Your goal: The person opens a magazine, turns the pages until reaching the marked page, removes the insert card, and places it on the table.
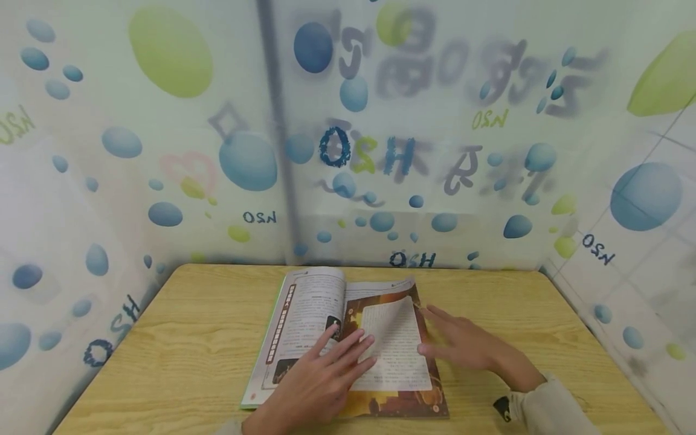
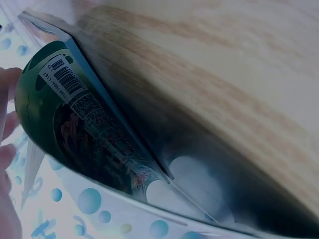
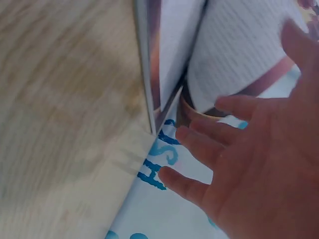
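An open magazine lies on the wooden table, its right page brown-bordered with a pale text panel. One page curls up from the top right corner and bends toward the spine. Across the lower middle of the spread rests my left hand, fingers extended over the inner part of the right page. My right hand is at the magazine's right edge, fingers spread and thumb tip over the margin. Beside those fingers the curved page stands up in the right wrist view. A green cover with a barcode shows in the left wrist view.
The light wooden table extends on both sides of the magazine. Behind it and along the sides hang pale curtains printed with blue and green bubbles and "H2O" lettering. A dark patch shows by the right sleeve cuff.
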{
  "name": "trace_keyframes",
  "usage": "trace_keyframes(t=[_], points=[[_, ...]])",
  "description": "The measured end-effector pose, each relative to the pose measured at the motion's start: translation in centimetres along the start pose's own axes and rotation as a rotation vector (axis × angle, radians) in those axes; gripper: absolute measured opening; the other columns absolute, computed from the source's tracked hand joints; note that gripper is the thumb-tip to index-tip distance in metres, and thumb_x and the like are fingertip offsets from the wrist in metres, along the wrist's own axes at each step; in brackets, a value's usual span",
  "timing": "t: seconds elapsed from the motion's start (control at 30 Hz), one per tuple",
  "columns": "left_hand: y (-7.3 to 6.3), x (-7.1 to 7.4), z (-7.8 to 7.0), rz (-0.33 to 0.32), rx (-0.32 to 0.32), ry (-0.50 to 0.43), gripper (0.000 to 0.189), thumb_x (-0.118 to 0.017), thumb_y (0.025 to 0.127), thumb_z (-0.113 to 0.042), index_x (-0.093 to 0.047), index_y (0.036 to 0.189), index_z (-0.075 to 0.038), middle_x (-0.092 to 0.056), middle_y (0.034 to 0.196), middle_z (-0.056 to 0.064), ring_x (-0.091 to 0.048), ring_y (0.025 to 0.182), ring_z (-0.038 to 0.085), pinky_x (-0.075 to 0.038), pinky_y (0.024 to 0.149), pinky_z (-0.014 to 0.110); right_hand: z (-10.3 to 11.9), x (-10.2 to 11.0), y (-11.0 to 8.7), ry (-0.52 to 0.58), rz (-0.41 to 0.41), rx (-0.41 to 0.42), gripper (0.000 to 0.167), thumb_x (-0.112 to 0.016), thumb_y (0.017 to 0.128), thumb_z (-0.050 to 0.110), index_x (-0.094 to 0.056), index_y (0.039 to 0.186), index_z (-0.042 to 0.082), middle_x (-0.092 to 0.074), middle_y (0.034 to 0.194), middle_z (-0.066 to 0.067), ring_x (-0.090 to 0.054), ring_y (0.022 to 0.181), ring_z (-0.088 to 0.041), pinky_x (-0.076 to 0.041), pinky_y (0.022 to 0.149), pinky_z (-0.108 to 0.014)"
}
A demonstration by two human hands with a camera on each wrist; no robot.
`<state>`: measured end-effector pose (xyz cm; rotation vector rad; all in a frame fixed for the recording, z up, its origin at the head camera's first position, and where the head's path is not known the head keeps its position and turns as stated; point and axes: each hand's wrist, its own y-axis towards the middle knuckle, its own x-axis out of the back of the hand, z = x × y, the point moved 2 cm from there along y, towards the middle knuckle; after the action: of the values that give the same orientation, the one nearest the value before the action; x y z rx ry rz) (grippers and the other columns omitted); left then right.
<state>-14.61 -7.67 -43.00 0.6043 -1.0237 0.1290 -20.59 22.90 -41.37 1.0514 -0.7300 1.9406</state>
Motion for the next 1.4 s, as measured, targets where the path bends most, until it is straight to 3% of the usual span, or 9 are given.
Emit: trace_keyframes(t=[0.2, 0.37, 0.63, 0.9, 1.07, 1.2, 1.4], points=[[-0.2, -0.2, 0.2, 0.048, 0.017, 0.011, 0.045, -0.063, 0.086, -0.035, -0.068, 0.128, -0.021, -0.046, 0.152, 0.004, -0.033, 0.146, 0.022, -0.023, 0.117, 0.052, -0.2, -1.4, -0.1, -0.093, 0.114, 0.139, 0.104, -0.081, 0.071, 0.060, -0.040, 0.153, 0.011, -0.032, 0.157, -0.022, -0.038, 0.139, -0.045, -0.018, 0.102, -0.079], [-0.2, -0.3, 0.2, 0.042, 0.047, 0.001, 0.044, -0.061, 0.085, -0.036, -0.071, 0.124, -0.018, -0.051, 0.149, 0.005, -0.034, 0.146, 0.022, -0.017, 0.119, 0.052, -0.2, -2.3, -0.2, -0.071, 0.171, 0.124, 0.108, -0.086, 0.061, 0.062, -0.045, 0.151, 0.018, -0.036, 0.157, -0.016, -0.035, 0.142, -0.041, -0.015, 0.106, -0.076], [-0.2, -0.5, 0.2, 0.050, 0.038, 0.020, 0.043, -0.058, 0.085, -0.035, -0.071, 0.123, -0.019, -0.052, 0.148, 0.006, -0.036, 0.144, 0.023, -0.016, 0.119, 0.052, -0.1, -2.9, -0.2, -0.099, 0.178, 0.099, 0.106, -0.088, 0.060, 0.059, -0.048, 0.149, 0.018, -0.036, 0.157, -0.014, -0.037, 0.141, -0.039, -0.022, 0.107, -0.072], [-0.1, -0.6, 0.2, 0.123, 0.007, 0.024, 0.037, -0.060, 0.088, -0.038, -0.072, 0.119, -0.022, -0.053, 0.147, 0.004, -0.037, 0.144, 0.023, -0.024, 0.116, 0.053, 0.0, -3.1, -0.3, -0.108, 0.173, 0.092, 0.106, -0.088, 0.059, 0.059, -0.049, 0.149, 0.018, -0.036, 0.158, -0.014, -0.037, 0.141, -0.039, -0.024, 0.108, -0.069], [0.0, -0.6, 0.2, 0.151, 0.011, 0.012, 0.037, -0.059, 0.089, -0.037, -0.073, 0.119, -0.022, -0.052, 0.147, 0.004, -0.036, 0.145, 0.023, -0.023, 0.115, 0.056, 0.1, -3.1, -0.3, -0.099, 0.178, 0.070, 0.105, -0.089, 0.059, 0.058, -0.049, 0.148, 0.019, -0.035, 0.158, -0.013, -0.037, 0.142, -0.038, -0.023, 0.110, -0.067], [0.0, -0.6, 0.3, 0.146, 0.008, 0.000, 0.032, -0.059, 0.088, -0.035, -0.073, 0.113, -0.022, -0.054, 0.146, 0.005, -0.036, 0.144, 0.024, -0.024, 0.115, 0.058, 0.0, -3.2, -0.2, -0.101, 0.179, 0.062, 0.104, -0.089, 0.060, 0.057, -0.049, 0.148, 0.021, -0.036, 0.158, -0.011, -0.037, 0.141, -0.038, -0.024, 0.110, -0.066], [0.1, -0.6, 0.4, 0.138, 0.018, -0.007, 0.016, -0.058, 0.087, -0.034, -0.067, 0.090, -0.020, -0.057, 0.142, 0.006, -0.040, 0.142, 0.025, -0.025, 0.113, 0.060, -0.1, -3.3, -0.2, -0.106, 0.180, 0.064, 0.105, -0.090, 0.059, 0.056, -0.049, 0.149, 0.021, -0.035, 0.158, -0.011, -0.037, 0.142, -0.037, -0.025, 0.110, -0.066]])
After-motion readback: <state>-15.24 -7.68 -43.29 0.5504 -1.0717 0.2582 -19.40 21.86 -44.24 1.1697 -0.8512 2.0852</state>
